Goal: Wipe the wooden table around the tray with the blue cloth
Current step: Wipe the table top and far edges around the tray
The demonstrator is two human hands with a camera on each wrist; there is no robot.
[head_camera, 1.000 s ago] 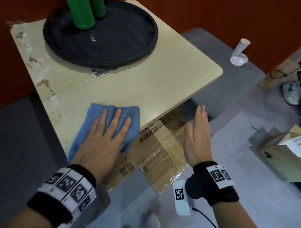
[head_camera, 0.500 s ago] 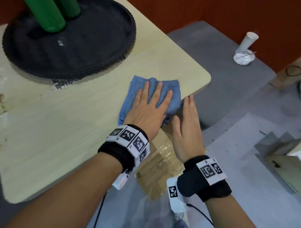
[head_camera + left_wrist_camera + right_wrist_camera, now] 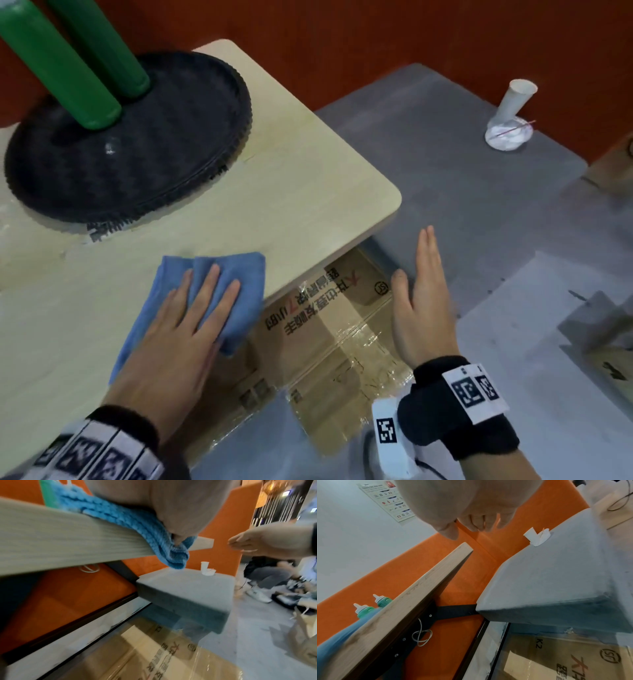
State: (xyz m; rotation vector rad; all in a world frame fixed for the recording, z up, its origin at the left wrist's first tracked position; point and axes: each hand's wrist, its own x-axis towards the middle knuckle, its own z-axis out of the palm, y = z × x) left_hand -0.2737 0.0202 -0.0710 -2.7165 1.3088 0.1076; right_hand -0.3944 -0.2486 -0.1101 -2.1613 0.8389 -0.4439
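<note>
**Inspector A:** Head view, count first. One wooden worktop [image 3: 291,192], one round black tray [image 3: 164,137] at its far left, two green bottles [image 3: 65,68] standing on the tray, one blue cloth [image 3: 236,284].

**Inspector B:** And the hands?

**Inspector A:** The left hand [image 3: 181,329] lies flat on the blue cloth, fingers straight and slightly spread, pressing it to the worktop at the near edge, well apart from the tray. One corner of the cloth overhangs that edge. The right hand [image 3: 421,301] is off the worktop, fingers straight and pressed together, thumb apart, holding nothing, above a cardboard sheet [image 3: 329,342] on the floor.

**Inspector B:** Left wrist view?

**Inspector A:** It shows the underside: the cloth [image 3: 123,515] draped over the worktop edge [image 3: 68,538] beneath the palm, its fold hanging below. A seated person [image 3: 267,574] appears beyond, unseen from the head.

**Inspector B:** Right wrist view?

**Inspector A:** The right hand's fingertips [image 3: 477,523] hang in the air, touching nothing. The bottles' white nozzles [image 3: 366,608] show here only. One paper cup [image 3: 530,534] stands on a grey bench [image 3: 556,574].
</note>
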